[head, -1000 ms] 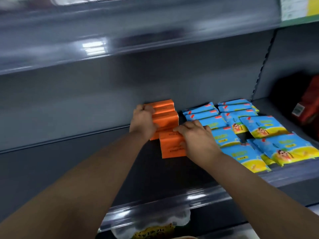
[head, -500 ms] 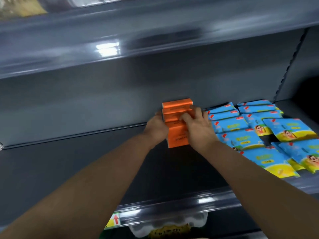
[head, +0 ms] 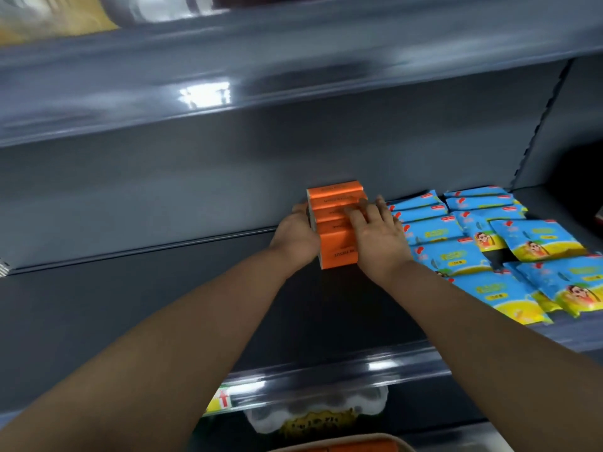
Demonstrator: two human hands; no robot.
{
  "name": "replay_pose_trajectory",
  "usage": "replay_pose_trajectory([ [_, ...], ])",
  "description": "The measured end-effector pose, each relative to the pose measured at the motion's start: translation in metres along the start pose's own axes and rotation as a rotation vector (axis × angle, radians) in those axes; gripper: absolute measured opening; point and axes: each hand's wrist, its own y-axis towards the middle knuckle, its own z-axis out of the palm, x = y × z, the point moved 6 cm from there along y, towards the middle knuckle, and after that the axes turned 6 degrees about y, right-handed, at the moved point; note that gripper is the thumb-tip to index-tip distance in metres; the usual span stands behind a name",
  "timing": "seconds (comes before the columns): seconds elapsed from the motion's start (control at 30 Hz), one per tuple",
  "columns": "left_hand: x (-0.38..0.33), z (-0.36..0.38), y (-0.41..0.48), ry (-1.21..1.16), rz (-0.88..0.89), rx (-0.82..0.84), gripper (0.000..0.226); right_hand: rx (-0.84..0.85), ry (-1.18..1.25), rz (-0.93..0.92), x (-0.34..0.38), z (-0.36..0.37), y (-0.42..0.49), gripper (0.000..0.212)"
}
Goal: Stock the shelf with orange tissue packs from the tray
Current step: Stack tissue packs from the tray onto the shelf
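Note:
Several orange tissue packs [head: 336,223] stand in a tight row on the dark grey shelf [head: 163,305], running from the back wall toward me. My left hand [head: 295,236] presses against the row's left side. My right hand [head: 380,236] lies on its right side, fingers spread over the tops of the packs. Both hands squeeze the row between them. At the bottom edge of the view, more orange packs show in a beige tray [head: 342,446], mostly cut off.
Blue and yellow packets [head: 489,249] lie in overlapping rows right of the orange packs, close to my right hand. The shelf left of the row is bare. An upper shelf [head: 261,76] overhangs. A white bag [head: 313,412] sits on the shelf below.
The front orange pack, which stuck out askew, has been pushed back into line with the others. Both hands slid deeper along the row, and my view shifted left.

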Motion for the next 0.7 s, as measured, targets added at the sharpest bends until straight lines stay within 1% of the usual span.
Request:
replay_pose_trajectory([
  [0.07, -0.005, -0.010, -0.019, 0.013, 0.016, -0.013, 0.055, -0.028, 0.013, 0.000, 0.005, -0.011, -0.016, 0.073],
  [0.17, -0.007, -0.023, -0.055, 0.065, 0.091, -0.065, 0.051, -0.090, 0.027, -0.019, 0.013, -0.024, -0.051, 0.071],
  [0.3, 0.006, -0.024, -0.114, 0.115, 0.193, -0.137, 0.045, -0.178, 0.045, -0.151, 0.032, -0.030, -0.121, 0.063],
  [0.4, 0.021, -0.007, -0.176, 0.214, 0.299, -0.104, 0.046, -0.237, 0.064, -0.236, 0.042, -0.016, -0.183, 0.057],
  [0.47, 0.037, 0.013, -0.214, 0.252, 0.340, -0.052, 0.046, -0.199, 0.081, -0.243, 0.043, 0.003, -0.223, 0.055],
  [0.53, 0.059, 0.038, -0.244, 0.294, 0.330, 0.015, 0.045, -0.125, 0.087, -0.223, 0.040, 0.027, -0.259, 0.054],
  [0.6, 0.085, 0.066, -0.269, 0.303, 0.261, 0.104, 0.045, 0.007, 0.075, -0.186, 0.035, 0.049, -0.291, 0.051],
  [0.7, 0.125, 0.101, -0.305, 0.356, 0.168, 0.182, 0.043, 0.233, 0.052, -0.115, 0.020, 0.079, -0.333, 0.044],
])
